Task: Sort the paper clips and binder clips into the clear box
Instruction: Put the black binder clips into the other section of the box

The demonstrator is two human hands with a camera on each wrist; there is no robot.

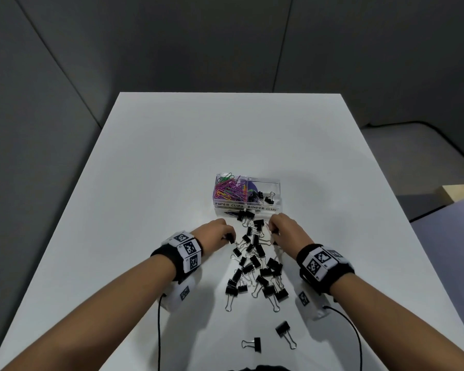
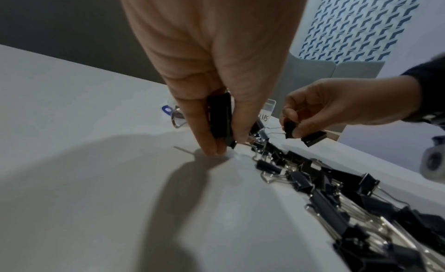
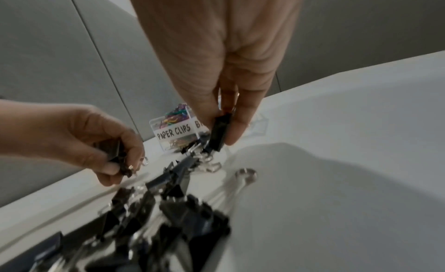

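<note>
A clear two-part box (image 1: 276, 186) stands mid-table; its left half holds coloured paper clips (image 1: 228, 189), its right half a few black binder clips (image 1: 269, 198). Several black binder clips lie in a pile (image 1: 255, 266) between my hands. My left hand (image 1: 220, 232) pinches a black binder clip (image 2: 219, 118) at the pile's left edge, its fingertips (image 2: 211, 149) down on the table. My right hand (image 1: 281, 227) pinches another binder clip (image 3: 219, 131) at the pile's far right, just in front of the box (image 3: 173, 131).
Two stray binder clips (image 1: 284, 332) lie near the table's (image 1: 145, 170) front edge. Black cables run from both wrist cameras toward me. Grey panel walls stand behind; a seat and a wooden corner sit off to the right.
</note>
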